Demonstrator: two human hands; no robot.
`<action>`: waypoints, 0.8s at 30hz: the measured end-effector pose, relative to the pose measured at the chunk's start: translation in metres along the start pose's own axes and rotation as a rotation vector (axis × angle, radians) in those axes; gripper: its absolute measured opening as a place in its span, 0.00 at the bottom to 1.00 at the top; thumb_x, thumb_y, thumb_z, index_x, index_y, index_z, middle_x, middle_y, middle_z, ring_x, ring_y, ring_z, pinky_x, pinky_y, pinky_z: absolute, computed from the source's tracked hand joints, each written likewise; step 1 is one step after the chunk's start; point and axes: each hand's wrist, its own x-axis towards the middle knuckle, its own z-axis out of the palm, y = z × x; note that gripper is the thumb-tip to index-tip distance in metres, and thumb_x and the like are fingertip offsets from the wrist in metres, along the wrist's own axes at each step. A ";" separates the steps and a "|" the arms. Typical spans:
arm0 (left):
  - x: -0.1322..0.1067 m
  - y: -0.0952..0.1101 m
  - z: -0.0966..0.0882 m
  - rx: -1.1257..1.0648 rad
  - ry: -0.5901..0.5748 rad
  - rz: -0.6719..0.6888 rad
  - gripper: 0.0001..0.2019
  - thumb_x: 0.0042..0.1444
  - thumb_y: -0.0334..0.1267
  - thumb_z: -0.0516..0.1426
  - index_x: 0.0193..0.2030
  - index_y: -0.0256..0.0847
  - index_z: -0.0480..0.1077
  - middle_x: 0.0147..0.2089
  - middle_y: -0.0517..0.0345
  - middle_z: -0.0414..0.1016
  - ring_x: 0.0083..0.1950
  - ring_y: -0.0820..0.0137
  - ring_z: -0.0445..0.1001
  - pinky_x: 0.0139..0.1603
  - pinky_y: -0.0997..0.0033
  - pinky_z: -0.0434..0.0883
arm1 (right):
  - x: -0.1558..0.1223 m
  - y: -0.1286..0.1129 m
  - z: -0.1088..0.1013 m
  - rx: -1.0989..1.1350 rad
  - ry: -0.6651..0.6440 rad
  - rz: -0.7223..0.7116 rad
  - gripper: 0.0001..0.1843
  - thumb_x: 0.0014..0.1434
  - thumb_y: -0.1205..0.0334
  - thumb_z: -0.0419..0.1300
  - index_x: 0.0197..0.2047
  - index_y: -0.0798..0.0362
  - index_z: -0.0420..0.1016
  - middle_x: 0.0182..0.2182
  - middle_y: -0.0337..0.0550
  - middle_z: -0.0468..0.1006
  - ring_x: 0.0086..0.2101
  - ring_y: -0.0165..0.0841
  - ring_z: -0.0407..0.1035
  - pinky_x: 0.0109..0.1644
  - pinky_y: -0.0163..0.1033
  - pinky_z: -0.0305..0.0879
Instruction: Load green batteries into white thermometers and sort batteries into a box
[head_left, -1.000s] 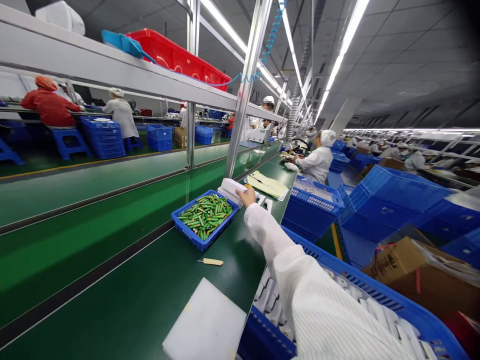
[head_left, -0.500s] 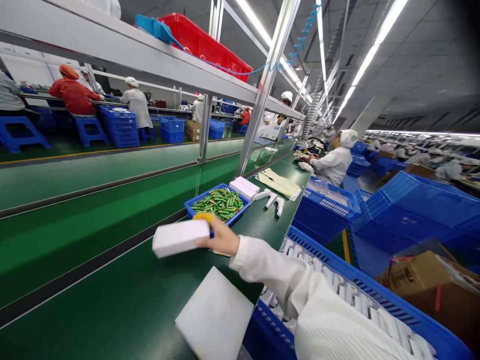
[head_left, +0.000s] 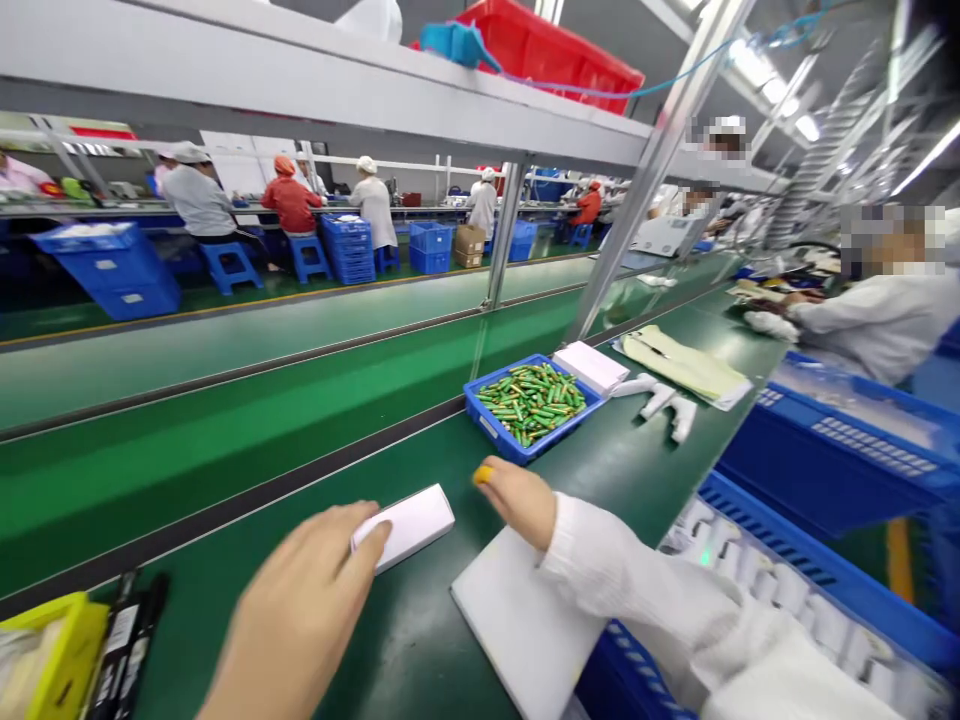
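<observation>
A small white box (head_left: 409,522) lies on the green bench (head_left: 420,650) in front of me. My left hand (head_left: 300,610) reaches in from the lower left, with its fingertips on the near end of the box. My right hand (head_left: 517,500) hovers just right of the box, apart from it. It holds nothing, and one fingertip wears a yellow cot. Below this hand lies a white flat slab (head_left: 525,610).
A blue tray of green cylinders (head_left: 532,400) stands farther along the bench, with stacked white boxes (head_left: 592,367) and white plastic parts (head_left: 664,395) beside it. A blue crate of white parts (head_left: 787,600) is at my right. A yellow box (head_left: 52,650) is at lower left. A co-worker (head_left: 877,310) sits ahead on the right.
My right hand carried the white box from the stack near the tray back toward me, set it on the bench and let go. My left hand came into view and reached the box.
</observation>
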 end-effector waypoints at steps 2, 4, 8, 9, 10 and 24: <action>0.006 0.000 0.028 0.089 -0.153 0.049 0.19 0.57 0.21 0.45 0.45 0.38 0.73 0.48 0.47 0.77 0.48 0.62 0.76 0.50 0.61 0.73 | -0.010 0.014 -0.002 -0.243 -0.015 0.250 0.14 0.65 0.70 0.47 0.41 0.59 0.73 0.40 0.55 0.74 0.42 0.43 0.72 0.43 0.44 0.68; 0.010 0.002 0.053 0.139 -0.363 0.046 0.22 0.55 0.18 0.44 0.48 0.36 0.73 0.51 0.43 0.76 0.50 0.60 0.76 0.49 0.59 0.74 | -0.015 0.028 0.004 -0.353 -0.039 0.385 0.13 0.64 0.69 0.49 0.42 0.61 0.73 0.40 0.58 0.75 0.41 0.47 0.72 0.39 0.44 0.68; 0.017 0.005 0.066 0.061 -0.622 -0.079 0.17 0.59 0.28 0.52 0.55 0.33 0.68 0.57 0.40 0.71 0.55 0.57 0.72 0.53 0.58 0.72 | -0.013 0.049 0.020 -0.319 -0.057 0.353 0.09 0.63 0.69 0.53 0.44 0.59 0.72 0.45 0.56 0.73 0.46 0.44 0.70 0.39 0.39 0.67; 0.018 0.006 0.063 0.038 -0.649 -0.111 0.18 0.58 0.31 0.54 0.56 0.33 0.67 0.57 0.40 0.70 0.54 0.57 0.72 0.53 0.58 0.71 | -0.012 0.052 0.022 -0.308 -0.054 0.341 0.09 0.63 0.69 0.53 0.44 0.58 0.72 0.46 0.55 0.73 0.47 0.42 0.69 0.41 0.38 0.66; 0.019 0.007 0.059 0.023 -0.668 -0.142 0.19 0.58 0.32 0.55 0.57 0.34 0.67 0.56 0.41 0.71 0.53 0.58 0.73 0.52 0.59 0.72 | -0.011 0.055 0.023 -0.296 -0.050 0.335 0.09 0.63 0.69 0.52 0.43 0.58 0.72 0.46 0.55 0.73 0.48 0.41 0.69 0.42 0.37 0.66; 0.006 0.033 0.006 0.068 -0.772 -0.519 0.16 0.64 0.36 0.47 0.54 0.40 0.70 0.48 0.46 0.76 0.45 0.58 0.77 0.41 0.61 0.76 | -0.020 0.030 0.006 0.142 0.014 -0.073 0.11 0.64 0.60 0.45 0.35 0.53 0.65 0.33 0.50 0.77 0.32 0.37 0.71 0.36 0.39 0.62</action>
